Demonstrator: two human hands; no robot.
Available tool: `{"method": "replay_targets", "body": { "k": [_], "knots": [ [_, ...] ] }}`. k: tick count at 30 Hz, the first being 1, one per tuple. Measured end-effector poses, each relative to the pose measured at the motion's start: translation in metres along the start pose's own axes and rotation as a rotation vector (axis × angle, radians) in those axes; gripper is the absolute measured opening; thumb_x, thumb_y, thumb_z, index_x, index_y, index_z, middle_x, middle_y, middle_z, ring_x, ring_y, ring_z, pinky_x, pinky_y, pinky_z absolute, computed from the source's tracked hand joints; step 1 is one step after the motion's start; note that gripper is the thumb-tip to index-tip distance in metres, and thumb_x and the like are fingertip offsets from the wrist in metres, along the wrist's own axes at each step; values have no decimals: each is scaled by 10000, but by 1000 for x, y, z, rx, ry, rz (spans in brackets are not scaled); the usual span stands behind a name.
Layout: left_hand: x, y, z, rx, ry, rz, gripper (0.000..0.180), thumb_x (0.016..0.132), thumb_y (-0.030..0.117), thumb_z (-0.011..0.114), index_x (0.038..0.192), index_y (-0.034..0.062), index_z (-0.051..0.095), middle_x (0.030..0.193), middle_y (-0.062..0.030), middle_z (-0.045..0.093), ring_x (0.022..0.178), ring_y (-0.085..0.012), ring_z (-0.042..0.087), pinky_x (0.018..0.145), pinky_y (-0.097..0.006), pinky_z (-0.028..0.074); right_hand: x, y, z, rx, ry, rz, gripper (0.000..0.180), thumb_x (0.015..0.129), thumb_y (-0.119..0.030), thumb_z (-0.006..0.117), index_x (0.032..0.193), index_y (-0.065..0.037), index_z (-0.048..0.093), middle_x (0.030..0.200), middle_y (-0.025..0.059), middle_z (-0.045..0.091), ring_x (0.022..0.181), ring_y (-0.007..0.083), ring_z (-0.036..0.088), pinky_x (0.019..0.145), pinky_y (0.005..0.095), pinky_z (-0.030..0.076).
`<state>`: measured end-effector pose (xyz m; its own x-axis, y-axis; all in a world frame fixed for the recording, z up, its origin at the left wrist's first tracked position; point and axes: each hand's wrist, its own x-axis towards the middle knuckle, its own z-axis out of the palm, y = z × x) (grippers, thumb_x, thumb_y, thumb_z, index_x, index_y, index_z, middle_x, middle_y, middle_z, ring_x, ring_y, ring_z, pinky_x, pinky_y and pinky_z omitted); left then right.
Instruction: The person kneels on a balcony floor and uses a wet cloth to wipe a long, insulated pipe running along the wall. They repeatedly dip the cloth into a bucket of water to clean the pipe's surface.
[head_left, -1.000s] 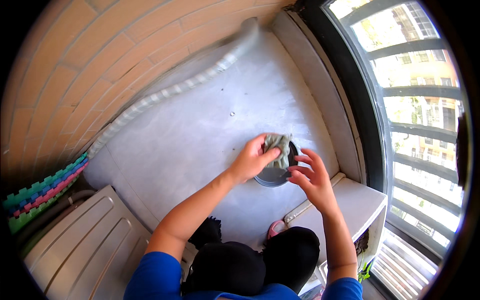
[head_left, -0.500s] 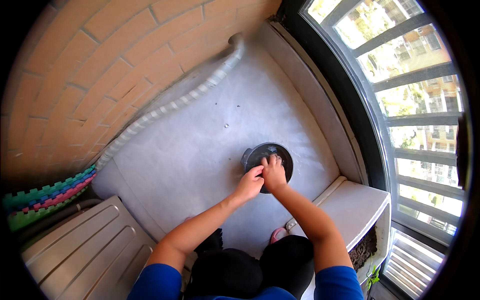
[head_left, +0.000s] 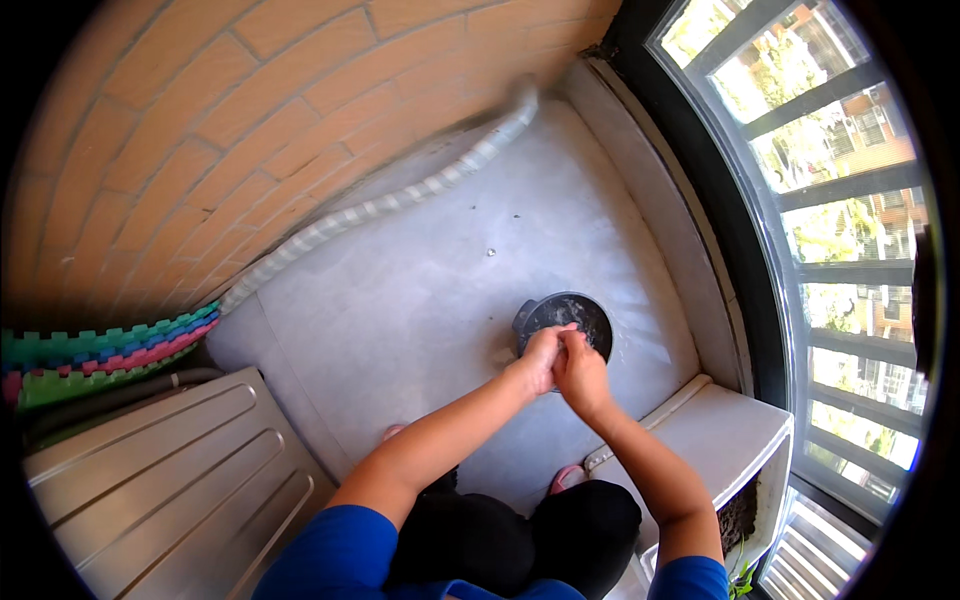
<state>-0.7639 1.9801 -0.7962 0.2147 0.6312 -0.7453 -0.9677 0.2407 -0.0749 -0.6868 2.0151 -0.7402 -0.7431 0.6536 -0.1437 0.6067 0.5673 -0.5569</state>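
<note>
Below: grey concrete floor (head_left: 400,300) | brick wall (head_left: 200,130) | barred window (head_left: 830,200)

A grey floor (head_left: 400,300) spreads below a tan brick wall (head_left: 200,120). A pale ribbed hose (head_left: 380,205) lies along the foot of that wall, running from the far corner down toward the left. At the left edge, foam mats (head_left: 90,355) in green, blue and pink stand stacked on edge. Just below them sits a beige ridged plastic panel (head_left: 150,480). On the right, a white planter (head_left: 740,460) stands near the window (head_left: 830,230), whose dark bars frame sunlit buildings and trees outside.
</note>
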Motion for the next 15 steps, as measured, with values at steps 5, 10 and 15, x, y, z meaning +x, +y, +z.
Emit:
{"method": "replay_targets", "body": {
  "k": [5,10,15],
  "knots": [
    [-18,-9,9,136,15,54,278,887,417,384,980,195,523,1038,20,537,1004,-140,469,838,-351,364,18,40,6,-131,-49,63,200,791,-96,467,977,-42,519,827,172,563,721,348,574,587,420,483],
    [-20,-13,-7,317,172,113,677,856,389,432,1368,182,41,1374,-54,232,1221,-225,250,947,-515,223,14,43,46,-567,-231,86,438,775,-172,512,1185,-56,413,1045,185,453,928,336,503,674,371,509],
    [-4,-13,-24,288,195,64,659,857,364,454,1378,248,67,1357,-20,267,1114,-311,351,907,-514,287,20,51,42,-4,-265,428,386,772,-219,557,1062,1,431,958,267,558,819,417,567,674,423,490]
  ]
}}
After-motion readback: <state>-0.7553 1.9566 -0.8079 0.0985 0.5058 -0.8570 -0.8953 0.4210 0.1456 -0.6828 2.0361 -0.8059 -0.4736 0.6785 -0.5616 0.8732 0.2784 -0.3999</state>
